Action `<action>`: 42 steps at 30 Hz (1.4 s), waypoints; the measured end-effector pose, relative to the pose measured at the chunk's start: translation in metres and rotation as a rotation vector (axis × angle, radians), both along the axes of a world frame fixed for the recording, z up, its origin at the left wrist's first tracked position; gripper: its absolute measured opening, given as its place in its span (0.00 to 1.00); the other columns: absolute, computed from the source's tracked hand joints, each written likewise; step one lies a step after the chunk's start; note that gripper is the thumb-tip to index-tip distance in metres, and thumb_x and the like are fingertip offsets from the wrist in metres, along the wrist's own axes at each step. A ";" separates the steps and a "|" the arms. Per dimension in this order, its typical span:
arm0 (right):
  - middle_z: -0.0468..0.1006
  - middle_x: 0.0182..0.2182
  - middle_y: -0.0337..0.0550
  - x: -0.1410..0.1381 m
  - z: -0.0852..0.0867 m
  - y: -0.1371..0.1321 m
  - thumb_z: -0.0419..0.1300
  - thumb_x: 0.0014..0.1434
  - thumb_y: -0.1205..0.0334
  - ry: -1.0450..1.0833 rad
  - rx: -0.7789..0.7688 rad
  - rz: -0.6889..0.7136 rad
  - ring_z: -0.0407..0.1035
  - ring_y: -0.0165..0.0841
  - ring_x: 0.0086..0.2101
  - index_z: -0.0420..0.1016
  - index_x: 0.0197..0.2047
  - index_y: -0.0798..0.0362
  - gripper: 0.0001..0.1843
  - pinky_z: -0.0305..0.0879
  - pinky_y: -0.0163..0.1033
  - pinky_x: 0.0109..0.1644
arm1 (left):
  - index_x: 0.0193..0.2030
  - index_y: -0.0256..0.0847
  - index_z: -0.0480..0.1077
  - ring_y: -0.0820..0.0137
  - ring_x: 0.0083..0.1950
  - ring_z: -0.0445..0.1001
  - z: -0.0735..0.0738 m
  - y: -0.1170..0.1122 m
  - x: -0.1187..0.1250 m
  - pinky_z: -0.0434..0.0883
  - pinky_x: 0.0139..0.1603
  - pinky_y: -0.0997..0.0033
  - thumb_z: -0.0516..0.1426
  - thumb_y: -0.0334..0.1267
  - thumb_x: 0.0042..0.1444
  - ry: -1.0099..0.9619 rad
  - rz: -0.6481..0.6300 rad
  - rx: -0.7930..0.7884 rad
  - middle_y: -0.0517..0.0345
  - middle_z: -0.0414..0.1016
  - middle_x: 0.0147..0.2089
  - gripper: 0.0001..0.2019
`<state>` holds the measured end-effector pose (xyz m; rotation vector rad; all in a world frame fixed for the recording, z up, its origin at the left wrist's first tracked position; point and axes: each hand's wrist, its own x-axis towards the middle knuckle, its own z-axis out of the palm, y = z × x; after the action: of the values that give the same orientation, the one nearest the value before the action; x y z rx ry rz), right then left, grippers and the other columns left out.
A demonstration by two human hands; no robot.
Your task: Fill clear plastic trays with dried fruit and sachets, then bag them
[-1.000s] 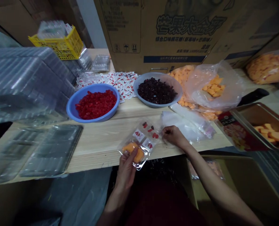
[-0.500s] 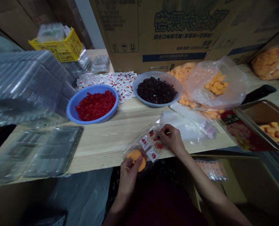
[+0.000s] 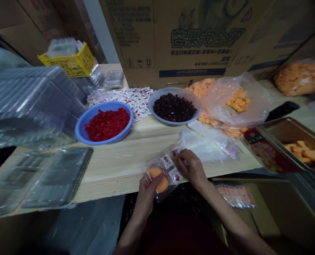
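Observation:
My left hand (image 3: 147, 191) grips the near end of a clear compartment tray (image 3: 160, 197), its thumb over two orange pieces (image 3: 162, 185). White sachets with red print (image 3: 166, 161) sit in other compartments, with red bits at the far end. Over the tray's far right part is my right hand (image 3: 192, 168), fingers curled and pinched together; its fingertips hide whatever they hold. Clear bags (image 3: 200, 147) lie just beyond it. Behind the tray stand a blue bowl of red dried fruit (image 3: 106, 124) and a pale bowl of dark raisin-like pieces (image 3: 174, 107).
Stacked clear trays (image 3: 32, 106) and flat ones (image 3: 58, 177) occupy the left, below a yellow basket (image 3: 77, 63). Loose sachets (image 3: 136, 97) lie behind the bowls. Rightward are an open bag of orange pieces (image 3: 238, 101) and a metal tin (image 3: 274, 141). A carton (image 3: 269, 219) sits below the table edge.
My right hand has come down closer over the tray compartments; the dark piece seen at its fingertips is now out of sight. My left hand keeps its grip. The view has shifted slightly.

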<state>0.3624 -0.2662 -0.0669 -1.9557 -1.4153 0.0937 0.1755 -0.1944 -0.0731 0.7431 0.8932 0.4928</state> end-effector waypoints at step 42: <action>0.59 0.67 0.61 -0.085 -0.004 -0.025 0.74 0.49 0.52 0.070 -0.024 0.195 0.52 0.57 0.66 0.54 0.71 0.49 0.52 0.56 0.66 0.65 | 0.57 0.46 0.60 0.73 0.30 0.75 -0.007 -0.001 -0.017 0.70 0.38 0.74 0.68 0.40 0.49 0.117 0.202 0.225 0.64 0.77 0.32 0.31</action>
<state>0.2772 -0.2909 -0.0710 -1.8113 -1.5616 0.2670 0.1587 -0.1953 -0.0799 0.8978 1.0389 0.7433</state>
